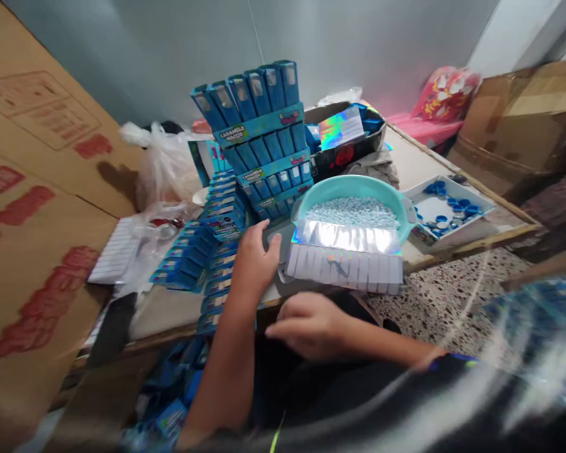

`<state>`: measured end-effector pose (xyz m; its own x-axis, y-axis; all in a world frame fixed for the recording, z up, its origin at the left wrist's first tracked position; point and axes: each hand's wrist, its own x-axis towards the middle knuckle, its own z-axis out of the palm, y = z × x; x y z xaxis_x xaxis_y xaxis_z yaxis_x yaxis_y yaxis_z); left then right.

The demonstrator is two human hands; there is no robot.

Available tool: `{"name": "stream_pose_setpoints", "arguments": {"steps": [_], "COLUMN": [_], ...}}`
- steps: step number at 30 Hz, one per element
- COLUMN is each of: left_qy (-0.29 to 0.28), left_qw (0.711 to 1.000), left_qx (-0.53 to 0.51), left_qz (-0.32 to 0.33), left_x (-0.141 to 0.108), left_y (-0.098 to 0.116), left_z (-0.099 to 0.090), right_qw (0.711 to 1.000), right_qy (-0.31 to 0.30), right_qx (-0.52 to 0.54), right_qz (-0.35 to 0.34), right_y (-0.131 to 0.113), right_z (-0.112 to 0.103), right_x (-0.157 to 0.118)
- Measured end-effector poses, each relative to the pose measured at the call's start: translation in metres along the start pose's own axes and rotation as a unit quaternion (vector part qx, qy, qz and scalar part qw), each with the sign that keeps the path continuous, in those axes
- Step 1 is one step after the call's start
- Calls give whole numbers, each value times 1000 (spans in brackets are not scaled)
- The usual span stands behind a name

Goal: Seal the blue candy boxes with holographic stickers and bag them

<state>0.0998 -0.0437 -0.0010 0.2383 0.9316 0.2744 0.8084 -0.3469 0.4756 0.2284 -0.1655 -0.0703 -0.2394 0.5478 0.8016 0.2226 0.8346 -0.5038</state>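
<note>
My left hand (257, 261) reaches over the table's front edge, thumb and forefinger apart, with nothing visible between them. Just beyond it stand stacked blue display boxes (264, 141), lettered "CARAMELO MACIZO" and filled with rows of small blue packs. Low over my lap, my right hand (309, 324) is curled closed; its fingers are turned under, and anything inside is hidden. A turquoise basin (353, 184) of small pale-blue pieces (353, 211) sits right of my left hand. Against its near side leans a shiny silver-and-white sheet (346, 258) divided into narrow strips.
More blue display boxes (183, 255) lie to the left, beside plastic bags (165, 167). A white tray (446, 229) with blue caps is at the right. Behind the basin is a dark carton (346, 154). Large cardboard boxes (42, 207) flank the left side.
</note>
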Motion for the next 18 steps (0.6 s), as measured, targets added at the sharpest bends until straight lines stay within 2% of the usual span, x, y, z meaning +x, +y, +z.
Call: {"name": "stream_pose_setpoints", "arguments": {"steps": [2,4,5,7,8,10,11,13,14,15,17,18], "left_qy": [-45,-92,-102,-99,-89,-73,-62,-18,32,106,265,312], "left_qw": [997,986,978,955,942,925,926,949,962,969,950,935], "left_qx": [-23,-79,-124,-237,-289,-353,-358,-314,-270,-219,-134,-113], "left_qz": [-55,-112,-131,-146,-144,-123,-102,-36,4,42,101,124], "left_x": [-2,-5,-6,-7,-7,-6,-5,-3,-3,-4,-10,-16], "left_y": [4,2,1,1,4,11,15,22,25,28,35,40], "left_z": [32,58,68,80,83,80,76,65,58,52,39,33], "right_qw": [989,956,940,925,920,913,911,913,917,924,933,931], "right_qy": [78,53,26,-38,-61,-71,-56,-3,29,63,157,213], "right_qx": [-92,-233,-266,-265,-260,-258,-266,-278,-276,-266,-225,-206], "right_qz": [83,171,212,268,287,307,310,300,286,269,232,212], "right_y": [11,29,39,56,62,69,70,67,64,59,48,42], "right_z": [-58,-117,-144,-185,-198,-210,-210,-204,-199,-193,-178,-169], "right_x": [-9,-23,-33,-58,-70,-91,-96,-97,-92,-85,-64,-52]}}
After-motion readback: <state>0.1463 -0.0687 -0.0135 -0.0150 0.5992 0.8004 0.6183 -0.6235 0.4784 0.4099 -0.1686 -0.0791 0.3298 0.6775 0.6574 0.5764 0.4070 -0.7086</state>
